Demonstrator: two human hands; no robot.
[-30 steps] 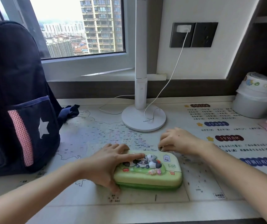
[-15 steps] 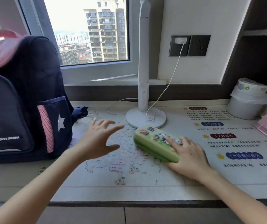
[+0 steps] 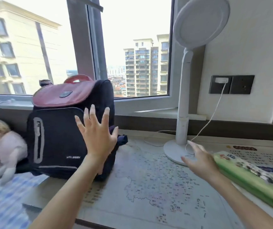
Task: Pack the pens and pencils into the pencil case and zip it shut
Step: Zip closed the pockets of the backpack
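From the head view, the left hand (image 3: 97, 136) is raised in front of a dark backpack (image 3: 58, 133) that stands upright on the counter (image 3: 53, 192) below the window (image 3: 132, 47). Its fingers (image 3: 92, 116) are straight and spread wide apart, holding nothing. Whether the palm touches the backpack cannot be told.

The right hand (image 3: 198, 161) reaches forward low over the counter. Its fingers (image 3: 192, 146) are stretched out and loosely apart over the round base of a white desk lamp (image 3: 182, 123), and they grip nothing.

The green pencil case (image 3: 251, 179) lies flat on the counter at the right, just beside the right wrist, with a cartoon picture on its lid. The lid is down. The view is too blurred to show the zip or whether the hand touches the case.

A printed map mat (image 3: 157, 187) covers the counter under both arms. A doll (image 3: 5, 146) in pale pink lies to the left of the backpack, beside a blue patterned cloth (image 3: 0, 207). A white cord (image 3: 215, 113) runs from the dark wall socket (image 3: 231, 84) down to the lamp base.
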